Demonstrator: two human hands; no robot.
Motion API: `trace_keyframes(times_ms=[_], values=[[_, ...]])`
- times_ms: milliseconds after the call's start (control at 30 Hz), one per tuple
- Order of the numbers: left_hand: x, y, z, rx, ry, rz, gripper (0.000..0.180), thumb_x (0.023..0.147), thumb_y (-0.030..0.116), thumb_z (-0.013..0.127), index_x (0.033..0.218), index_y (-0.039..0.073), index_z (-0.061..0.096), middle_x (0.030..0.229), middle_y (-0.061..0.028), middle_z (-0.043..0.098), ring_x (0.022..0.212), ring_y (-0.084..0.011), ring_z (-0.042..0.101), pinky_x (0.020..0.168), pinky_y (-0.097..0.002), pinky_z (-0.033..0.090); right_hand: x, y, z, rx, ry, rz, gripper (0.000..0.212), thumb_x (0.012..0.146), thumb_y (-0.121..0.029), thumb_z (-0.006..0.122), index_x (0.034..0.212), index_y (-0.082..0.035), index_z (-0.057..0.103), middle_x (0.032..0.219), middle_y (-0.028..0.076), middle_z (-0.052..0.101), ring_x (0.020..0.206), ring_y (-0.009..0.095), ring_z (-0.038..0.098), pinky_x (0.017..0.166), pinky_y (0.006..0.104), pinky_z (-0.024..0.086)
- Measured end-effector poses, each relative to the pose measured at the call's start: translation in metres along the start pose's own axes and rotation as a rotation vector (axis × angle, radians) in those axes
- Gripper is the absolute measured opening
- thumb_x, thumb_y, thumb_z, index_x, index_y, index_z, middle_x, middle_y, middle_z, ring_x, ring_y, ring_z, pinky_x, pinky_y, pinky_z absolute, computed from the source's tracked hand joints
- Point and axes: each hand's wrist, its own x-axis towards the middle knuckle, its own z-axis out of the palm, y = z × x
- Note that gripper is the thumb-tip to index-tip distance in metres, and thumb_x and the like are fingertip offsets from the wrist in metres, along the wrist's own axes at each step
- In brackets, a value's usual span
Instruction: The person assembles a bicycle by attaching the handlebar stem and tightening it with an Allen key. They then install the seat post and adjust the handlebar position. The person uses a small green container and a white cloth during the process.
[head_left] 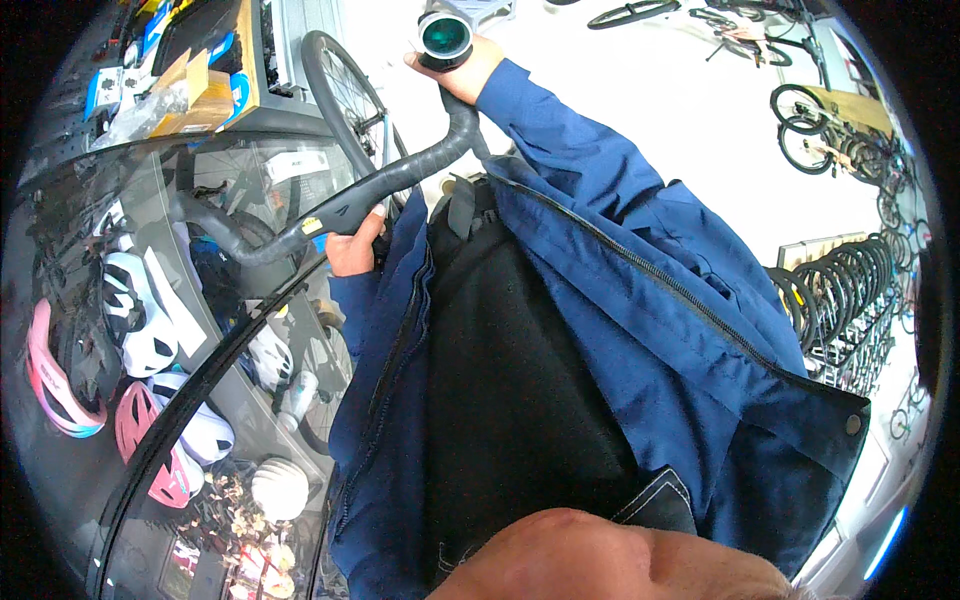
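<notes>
A black taped drop handlebar (395, 177) runs slantwise across the upper left, in front of my body. My left hand (352, 250) is closed on its left part from below, thumb up against the bar. Higher up, my right hand (482, 66) is closed around the bar's far right end. A round, black-rimmed thing with a green glassy face (446, 38) sits over that hand and hides most of its fingers; I cannot make out what it is. Beyond the bar stands a bicycle wheel (350, 100) with a black tyre.
A glass case (215, 330) on my left holds helmets, among them a white helmet (140, 315) and a pink helmet (155, 445). An opened cardboard box (205, 92) rests on top at the far left. Bicycles in a row (850, 290) stand at the right.
</notes>
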Motion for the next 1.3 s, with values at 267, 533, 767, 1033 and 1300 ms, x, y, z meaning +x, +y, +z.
trace_keyframes(times_ms=[267, 533, 767, 1033, 1300], values=[[-0.036, 0.043, 0.001, 0.022, 0.054, -0.007, 0.019, 0.087, 0.008, 0.08, 0.103, -0.001, 0.074, 0.084, -0.003, 0.07, 0.072, -0.0122, 0.063, 0.068, -0.0275, 0.049, -0.008, -0.071, -0.072, 0.323, -0.025, 0.168, 0.04, 0.09, -0.035, 0.075, 0.117, -0.006, 0.068, 0.109, 0.025, 0.071, 0.104, 0.044, 0.069, 0.091, 0.046, 0.055], [-0.042, 0.055, 0.001, -0.034, 0.017, 0.076, 0.02, 0.087, 0.009, 0.081, 0.103, 0.0, 0.073, 0.084, -0.0034, 0.069, 0.073, -0.012, 0.062, 0.069, -0.0274, 0.048, -0.006, -0.084, -0.089, 0.303, 0.019, 0.167, 0.052, 0.086, -0.041, 0.08, 0.119, -0.003, 0.067, 0.113, 0.027, 0.071, 0.104, 0.046, 0.07, 0.09, 0.047, 0.055], [-0.04, 0.055, 0.005, 0.007, 0.012, 0.085, 0.024, 0.09, 0.013, 0.078, 0.109, 0.001, 0.07, 0.087, -0.0014, 0.065, 0.076, -0.0118, 0.058, 0.072, -0.0277, 0.044, -0.005, -0.08, -0.088, 0.347, 0.126, 0.034, 0.052, 0.085, -0.044, 0.079, 0.115, -0.003, 0.066, 0.107, 0.027, 0.072, 0.104, 0.046, 0.07, 0.089, 0.0478, 0.055], [-0.037, 0.054, 0.007, 0.019, 0.009, 0.096, 0.023, 0.091, 0.013, 0.078, 0.109, 0.001, 0.07, 0.087, -0.0011, 0.066, 0.076, -0.0116, 0.058, 0.072, -0.0273, 0.045, -0.002, -0.075, -0.088, 0.325, 0.083, 0.091, 0.05, 0.084, -0.043, 0.079, 0.112, -0.003, 0.068, 0.102, 0.026, 0.073, 0.102, 0.045, 0.071, 0.087, 0.0474, 0.055], [-0.035, 0.052, 0.007, 0.031, 0.0, 0.118, 0.024, 0.09, 0.011, 0.078, 0.11, 0.002, 0.071, 0.088, -0.0009, 0.066, 0.076, -0.0117, 0.059, 0.072, -0.0277, 0.046, -0.001, -0.07, -0.084, 0.353, 0.136, 0.025, 0.048, 0.082, -0.042, 0.082, 0.108, -0.004, 0.07, 0.1, 0.025, 0.073, 0.1, 0.043, 0.072, 0.086, 0.046, 0.056]])
